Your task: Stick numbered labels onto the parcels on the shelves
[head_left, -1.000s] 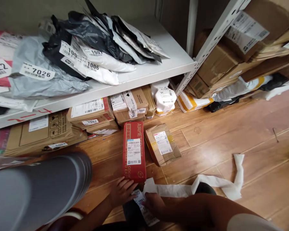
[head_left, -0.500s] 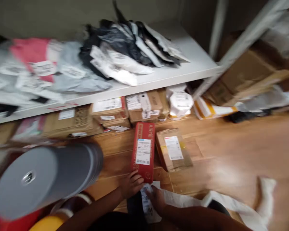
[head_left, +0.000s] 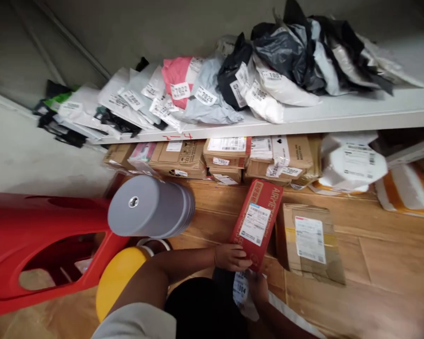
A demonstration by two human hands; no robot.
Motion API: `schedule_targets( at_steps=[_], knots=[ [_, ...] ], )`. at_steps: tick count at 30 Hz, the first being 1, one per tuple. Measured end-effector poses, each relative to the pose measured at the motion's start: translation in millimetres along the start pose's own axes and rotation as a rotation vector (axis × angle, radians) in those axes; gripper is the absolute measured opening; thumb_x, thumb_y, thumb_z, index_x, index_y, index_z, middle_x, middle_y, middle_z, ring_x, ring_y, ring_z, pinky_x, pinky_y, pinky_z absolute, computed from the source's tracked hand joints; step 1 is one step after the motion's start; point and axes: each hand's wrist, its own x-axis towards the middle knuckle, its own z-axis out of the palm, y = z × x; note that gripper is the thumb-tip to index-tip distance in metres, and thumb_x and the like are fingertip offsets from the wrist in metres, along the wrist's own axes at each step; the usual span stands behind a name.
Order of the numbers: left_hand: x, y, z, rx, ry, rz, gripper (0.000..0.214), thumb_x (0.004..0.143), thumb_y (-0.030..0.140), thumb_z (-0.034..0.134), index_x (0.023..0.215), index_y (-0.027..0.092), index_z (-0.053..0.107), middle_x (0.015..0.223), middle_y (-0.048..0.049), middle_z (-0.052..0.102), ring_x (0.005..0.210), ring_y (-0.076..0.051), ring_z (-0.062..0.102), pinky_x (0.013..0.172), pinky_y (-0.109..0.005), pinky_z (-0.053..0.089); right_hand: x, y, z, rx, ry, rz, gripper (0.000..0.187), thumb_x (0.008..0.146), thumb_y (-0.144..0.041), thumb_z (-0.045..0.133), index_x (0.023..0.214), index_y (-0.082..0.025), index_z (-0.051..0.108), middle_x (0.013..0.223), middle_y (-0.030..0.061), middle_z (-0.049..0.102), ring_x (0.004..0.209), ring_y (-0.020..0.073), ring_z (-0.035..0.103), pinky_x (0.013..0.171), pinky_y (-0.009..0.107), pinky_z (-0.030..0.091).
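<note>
A long red cardboard box with a white shipping label lies in front of the shelf, slanting away from me. My left hand is closed round its near left edge, fingers lying over the top. At the box's near end, my right hand is closed at a strip of white number labels, one reading 1004. Its fingertips are dark and partly hidden. Just right of the red box stands a brown carton with a white label and yellow tape.
A shelf holds several bagged parcels. Boxes line the floor beneath it. To the left are a grey cylindrical bin, a yellow round-topped object and red plastic furniture. A white hexagonal package sits at the right.
My view has turned left, so the shelf and boxes appear further right and the red furniture shows more. Both hands remain at the near end of the red box.
</note>
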Motion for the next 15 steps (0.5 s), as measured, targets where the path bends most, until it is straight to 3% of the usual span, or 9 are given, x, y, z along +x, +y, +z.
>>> schedule_targets(
  at_steps=[3,7,11,15],
  knots=[
    [2.8,-3.8,-2.1,0.03,-0.027,-0.018,0.023,0.091,0.03,0.048,0.096,0.039,0.069,0.117,0.0022,0.068,0.113,-0.016,0.056,0.112,-0.039,0.033,5.9,3.2,-0.8,-0.018,0.005,0.0,0.054,0.068,-0.07,0.052,0.073,-0.017,0.065,0.07,0.0131,0.069,0.066,0.0292,0.063,0.063,0.04,0.05],
    [12.2,-6.0,2.7,0.048,0.014,0.015,0.019,0.088,0.026,0.053,0.088,0.036,0.069,0.11,0.0,0.069,0.112,-0.018,0.057,0.109,-0.044,0.037,16.1,10.1,-7.2,-0.069,-0.011,-0.023,0.045,0.072,-0.064,0.054,0.064,-0.02,0.06,0.062,0.0061,0.064,0.064,0.0246,0.058,0.06,0.036,0.047],
    [22.8,2.2,6.8,0.139,0.13,0.039,0.019,0.089,0.02,0.051,0.085,0.031,0.066,0.108,-0.003,0.067,0.106,-0.019,0.057,0.101,-0.047,0.043,8.6,9.5,-14.7,-0.139,-0.067,-0.055,0.028,0.077,-0.047,0.061,0.071,-0.02,0.064,0.064,0.0017,0.062,0.063,0.0203,0.056,0.061,0.033,0.046],
    [32.4,8.0,7.8,0.495,0.328,0.129,0.018,0.09,0.013,0.048,0.094,0.026,0.061,0.102,-0.0039,0.065,0.093,-0.017,0.057,0.09,-0.038,0.047,-10.3,3.6,-38.7,-0.201,-0.157,-0.053,0.025,0.083,-0.039,0.065,0.074,-0.015,0.064,0.071,-0.0002,0.062,0.066,0.0161,0.059,0.063,0.029,0.05]
  ],
)
